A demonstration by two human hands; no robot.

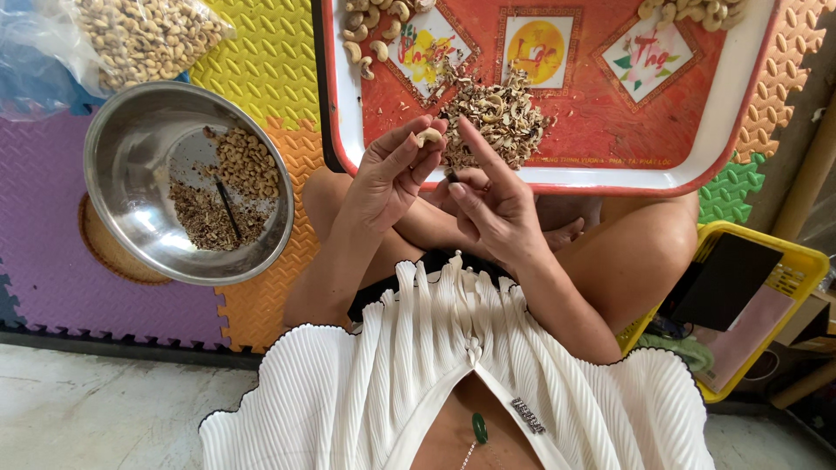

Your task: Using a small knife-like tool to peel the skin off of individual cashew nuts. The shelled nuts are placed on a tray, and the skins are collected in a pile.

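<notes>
My left hand (387, 174) pinches a pale cashew nut (428, 137) between thumb and fingertips, just in front of the tray's near rim. My right hand (488, 200) is right beside it, index finger stretched up toward the nut, and grips a small dark tool (454, 177) of which only a bit shows. Both hands hover over my crossed legs. Behind them a pile of brown cashew skins (496, 117) lies on the red tray (697, 165). Peeled cashews (366, 39) lie in the tray's far left corner, and more cashews (697, 10) at its far right.
A steel bowl (131, 139) at the left holds brown skins and a thin dark stick (229, 207). A clear bag of cashews (148, 35) lies beyond it. Coloured foam mats (261, 61) cover the floor. A yellow basket (788, 261) stands at the right.
</notes>
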